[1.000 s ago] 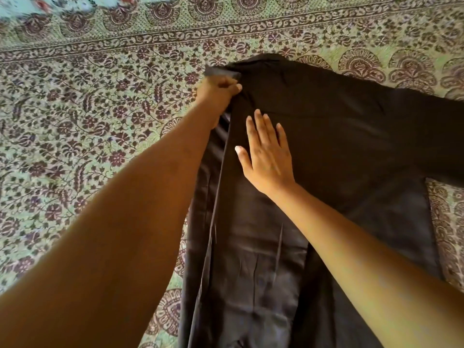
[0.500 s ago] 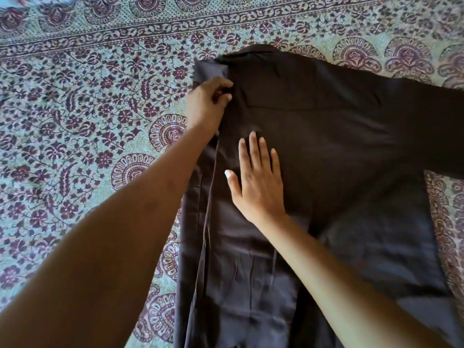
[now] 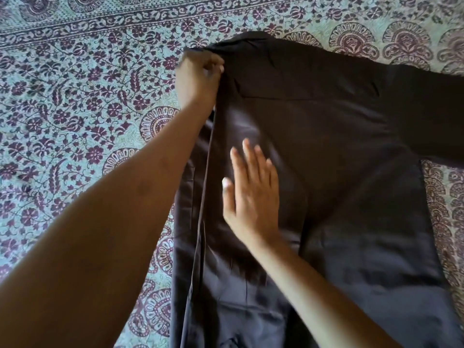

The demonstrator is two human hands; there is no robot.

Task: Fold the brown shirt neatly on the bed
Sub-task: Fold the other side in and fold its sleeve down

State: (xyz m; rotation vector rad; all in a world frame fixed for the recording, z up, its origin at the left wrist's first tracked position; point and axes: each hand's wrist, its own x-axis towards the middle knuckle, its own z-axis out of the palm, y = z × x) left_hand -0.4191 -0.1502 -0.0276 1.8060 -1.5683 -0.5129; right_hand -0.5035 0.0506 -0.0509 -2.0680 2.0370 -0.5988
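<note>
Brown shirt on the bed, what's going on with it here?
A person is folding the brown shirt on the patterned bedspread. The left hand grips the fabric at the shoulder by the collar, along a side edge already folded inward. The right hand lies flat on the shirt's body, fingers straight. The other sleeve is spread out, not yet folded.

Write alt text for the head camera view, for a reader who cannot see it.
A brown shirt lies spread on a bed's floral sheet. The left hand grips its folded edge near the collar, while the right hand lies flat on the shirt's middle. One sleeve stretches off to the right.
</note>
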